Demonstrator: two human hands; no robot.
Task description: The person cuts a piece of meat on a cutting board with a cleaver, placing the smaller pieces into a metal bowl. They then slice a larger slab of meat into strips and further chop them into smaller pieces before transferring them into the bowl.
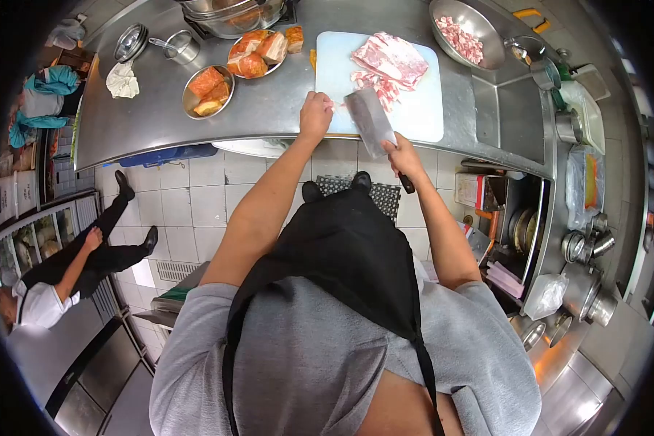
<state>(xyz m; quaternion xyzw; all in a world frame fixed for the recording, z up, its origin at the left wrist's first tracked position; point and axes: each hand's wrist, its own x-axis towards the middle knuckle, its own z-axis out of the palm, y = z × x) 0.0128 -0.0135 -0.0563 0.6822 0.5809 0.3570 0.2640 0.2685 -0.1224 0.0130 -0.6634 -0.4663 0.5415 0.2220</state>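
Note:
My right hand (403, 155) grips a cleaver (370, 120) by its dark handle, the broad blade lying over the near part of a white cutting board (430, 120). At the board's left edge, my left hand (315, 116) is closed, with a small pink bit of meat showing at its fingertips. Between the blade and the far side of the board lies a large slab of raw meat (392, 59), pink and white. Cut strips of raw meat (385, 91) are heaped between the slab and the blade.
Left of the board stand a plate of browned meat chunks (248, 64) and a bowl of browned pieces (209, 89). A steel bowl of diced meat (460, 40) is at the back right, near a sink (512, 109). A co-worker (51, 299) is at the far left.

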